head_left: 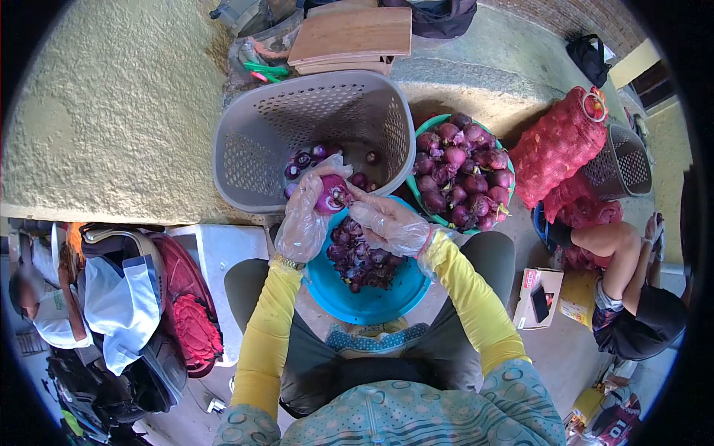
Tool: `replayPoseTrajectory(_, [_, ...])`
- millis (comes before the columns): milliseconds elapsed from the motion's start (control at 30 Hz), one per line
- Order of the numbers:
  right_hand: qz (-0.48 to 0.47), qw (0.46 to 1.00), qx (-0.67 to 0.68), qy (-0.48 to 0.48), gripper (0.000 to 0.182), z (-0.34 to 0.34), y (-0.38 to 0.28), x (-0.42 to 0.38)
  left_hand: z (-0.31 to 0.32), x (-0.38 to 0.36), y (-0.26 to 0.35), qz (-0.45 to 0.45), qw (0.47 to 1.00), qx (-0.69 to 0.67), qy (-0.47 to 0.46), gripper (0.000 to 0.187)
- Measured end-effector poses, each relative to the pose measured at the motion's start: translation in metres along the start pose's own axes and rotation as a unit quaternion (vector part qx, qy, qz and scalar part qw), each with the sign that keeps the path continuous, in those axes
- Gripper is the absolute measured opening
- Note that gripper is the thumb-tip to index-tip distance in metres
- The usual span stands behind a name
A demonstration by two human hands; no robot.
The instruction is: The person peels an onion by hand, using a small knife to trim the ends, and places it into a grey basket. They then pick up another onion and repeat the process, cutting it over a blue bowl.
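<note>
My left hand (303,215), in a clear plastic glove, is closed around a red onion (332,195) above the basin. The gloved fingers of my right hand (390,225) pinch at the onion's right end, where rough skin shows. Any small tool between those fingers is too hidden to make out. Under my hands, a blue basin (327,293) between my knees holds dark onion skins (364,264). Just beyond it, a grey perforated basket (249,160) has several shiny purple onions (303,160) at its bottom.
A green-rimmed tub (418,189) heaped with unpeeled onions (465,171) stands right of the basket. Farther right are a red mesh sack (558,145), a carton with a phone (541,303) on it, and a seated person (632,297). Bags (123,297) lie at left.
</note>
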State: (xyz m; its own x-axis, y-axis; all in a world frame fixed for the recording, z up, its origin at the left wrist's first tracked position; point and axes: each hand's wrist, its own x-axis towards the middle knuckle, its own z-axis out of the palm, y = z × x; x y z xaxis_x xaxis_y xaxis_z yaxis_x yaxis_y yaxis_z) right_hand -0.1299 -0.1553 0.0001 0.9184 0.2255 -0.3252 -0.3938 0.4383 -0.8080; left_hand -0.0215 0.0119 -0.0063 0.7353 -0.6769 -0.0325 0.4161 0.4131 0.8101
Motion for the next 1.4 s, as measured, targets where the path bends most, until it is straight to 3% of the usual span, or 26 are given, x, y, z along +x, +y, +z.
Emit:
replayPoseTrajectory(367, [-0.004, 0.999, 0.04, 0.007, 0.061, 0.001, 0.011, 0.006, -0.004, 0.0, -0.004, -0.004, 0.998, -0.061, 0.001, 0.036])
replayPoseTrajectory(667, [-0.017, 0.998, 0.05, 0.037, 0.06, 0.007, 0.013, 0.006, -0.008, 0.001, -0.004, 0.004, 1.0, 0.0, -0.015, 0.039])
replayPoseTrajectory(767, [-0.019, 0.996, 0.079, 0.035, 0.06, 0.008, 0.003, 0.001, 0.002, -0.001, 0.013, -0.03, 0.999, 0.026, 0.002, 0.042])
replayPoseTrajectory(833, [-0.017, 0.995, 0.096, 0.033, 0.059, 0.006, 0.002, -0.001, -0.001, -0.004, 0.021, 0.073, 0.947, 0.293, -0.11, 0.061])
replayPoseTrajectory(867, [-0.015, 0.994, 0.1, 0.027, 0.057, 0.002, 0.007, -0.002, -0.005, -0.003, 0.022, 0.073, 0.947, 0.292, -0.109, 0.061])
replayPoseTrajectory(933, [-0.011, 0.994, 0.104, 0.021, 0.055, 0.006, -0.002, -0.008, -0.011, 0.0, 0.024, 0.198, 0.845, 0.466, -0.169, 0.082])
replayPoseTrajectory(967, [0.011, 0.994, 0.109, 0.021, 0.054, 0.009, -0.009, -0.014, -0.013, -0.002, 0.024, 0.198, 0.846, 0.466, -0.168, 0.082])
replayPoseTrajectory(1067, [0.05, 0.991, 0.121, 0.01, 0.054, 0.013, -0.015, -0.018, -0.012, -0.008, 0.025, 0.189, 0.83, 0.508, -0.129, 0.082])
replayPoseTrajectory(1133, [0.067, 0.99, 0.128, -0.002, 0.054, 0.011, -0.006, -0.015, -0.011, -0.009, 0.018, 0.275, 0.822, 0.493, -0.08, 0.07])
replayPoseTrajectory(1167, [0.049, 0.994, 0.095, -0.01, 0.055, 0.008, 0.009, -0.01, -0.009, -0.012, 0.014, 0.274, 0.821, 0.494, -0.079, 0.07])
replayPoseTrajectory(1233, [0.03, 0.997, 0.063, -0.018, 0.056, 0.019, 0.005, -0.004, 0.002, -0.015, 0.007, 0.261, 0.899, 0.352, 0.029, 0.054])
replayPoseTrajectory(1300, [0.043, 0.984, 0.171, -0.015, 0.057, 0.031, -0.005, -0.005, 0.001, -0.014, -0.002, 0.25, 0.892, 0.368, 0.077, 0.045])
replayPoseTrajectory(1400, [0.016, 0.991, 0.135, -0.007, 0.058, 0.031, 0.004, 0.002, -0.01, -0.008, -0.021, 0.257, 0.91, 0.303, 0.122, 0.046])
